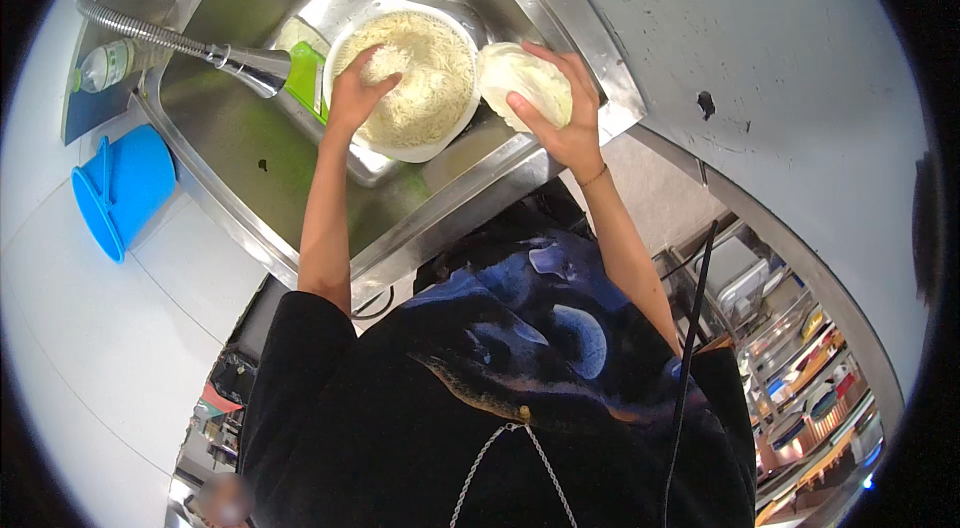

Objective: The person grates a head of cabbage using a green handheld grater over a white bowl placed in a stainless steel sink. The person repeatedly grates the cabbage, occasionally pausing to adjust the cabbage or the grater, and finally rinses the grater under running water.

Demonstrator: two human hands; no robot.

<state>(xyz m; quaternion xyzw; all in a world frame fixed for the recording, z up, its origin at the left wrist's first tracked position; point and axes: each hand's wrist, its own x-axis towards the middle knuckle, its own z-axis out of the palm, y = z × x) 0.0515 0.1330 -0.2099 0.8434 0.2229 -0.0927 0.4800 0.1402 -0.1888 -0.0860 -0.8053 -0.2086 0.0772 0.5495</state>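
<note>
A round white tub (478, 89) filled with pale shredded cabbage (424, 104) stands inside the steel sink. My left hand (356, 97) is over the tub's left part, its thumb and fingers spread around a small clump of shreds; whether it grips them is hard to tell. To the right of the tub, my right hand (570, 108) holds a pale piece of cabbage (525, 85), thumb on the near side and fingers over the far side. A bright green slicer or grater (304, 78) leans at the tub's left, partly hidden behind it.
The sink's steel rim (480, 190) runs between my body and the tub. A flexible faucet (251, 70) hangs over the left side. Beyond it are a plastic bottle (105, 67) and a blue bucket (131, 187). Shelves with kitchen items (810, 385) stand at lower right.
</note>
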